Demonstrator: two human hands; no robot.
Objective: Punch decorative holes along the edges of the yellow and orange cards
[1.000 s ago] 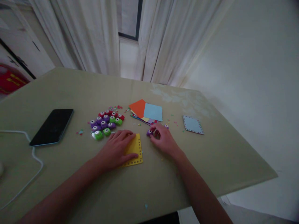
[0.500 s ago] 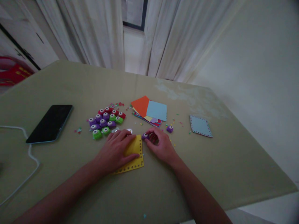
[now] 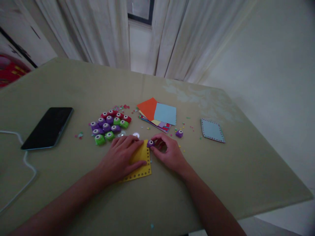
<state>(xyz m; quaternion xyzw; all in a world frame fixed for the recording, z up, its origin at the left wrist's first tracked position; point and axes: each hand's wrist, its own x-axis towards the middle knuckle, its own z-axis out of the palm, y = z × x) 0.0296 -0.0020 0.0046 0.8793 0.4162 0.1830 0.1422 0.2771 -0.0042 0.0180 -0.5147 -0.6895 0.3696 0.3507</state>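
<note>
Under my left hand [image 3: 124, 157] lies a yellow sheet of paper [image 3: 140, 159], pressed flat to the table with the fingers stretched out. Small star-like holes run along its right and lower edges. My right hand [image 3: 168, 152] pinches a purple paper punch [image 3: 150, 143] between thumb and fingers, at the upper right corner of the yellow sheet. Another purple punch [image 3: 179, 133] rests on the table just beyond my right hand. Beyond my left hand stands a cluster of red, purple and green punches [image 3: 106, 127].
A stack of coloured paper with a light blue sheet [image 3: 165, 113] on top lies at the centre back. At right is a hole-edged blue sheet [image 3: 213, 130]. A tablet [image 3: 48, 127] with a white cable [image 3: 31, 167] lies at left. Paper bits are scattered around.
My right hand has shifted the purple punch slightly left, onto the yellow sheet's upper right corner. My left hand stays on the sheet. The camera view has moved slightly.
</note>
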